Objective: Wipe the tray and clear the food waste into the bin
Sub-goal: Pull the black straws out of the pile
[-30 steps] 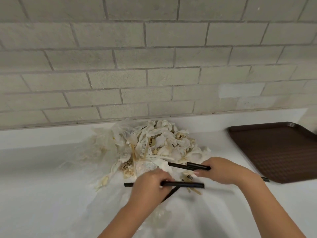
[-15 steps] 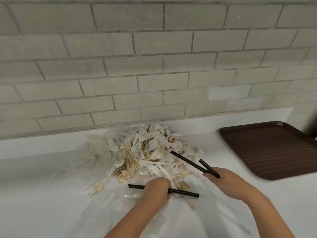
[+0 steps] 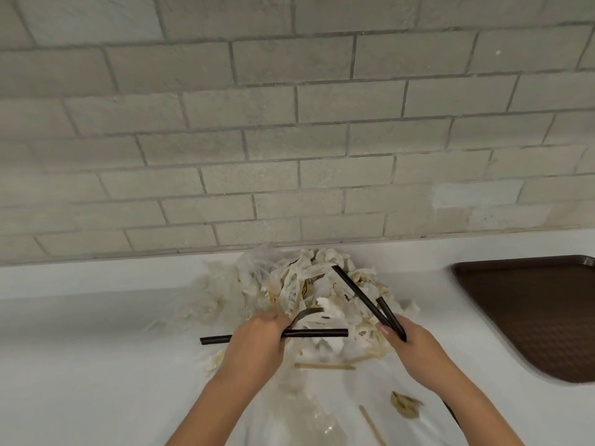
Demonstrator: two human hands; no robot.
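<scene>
Both hands work over a smooth white worktop that runs along a wall of pale grey brick-shaped tiles. Against the foot of that wall lies a heap of crumpled white paper napkins, stained yellow-brown in places, and a thin clear plastic sheet spreads from under it toward the near edge. On the sheet are a small greenish-brown food scrap and two pale wooden sticks, one just below the heap and one nearer the camera. The dark brown plastic tray with a textured floor sits flat on the worktop at the right, well apart from the heap, and nothing lies on the part that shows. The left hand is clenched around a long black drinking straw held level, its ends sticking out on both sides of the fist. A curved black plastic fork rises from the same grip over the napkins. The right hand grips two more black straws at their lower ends, a long one slanting up across the heap and a shorter one beside it.
</scene>
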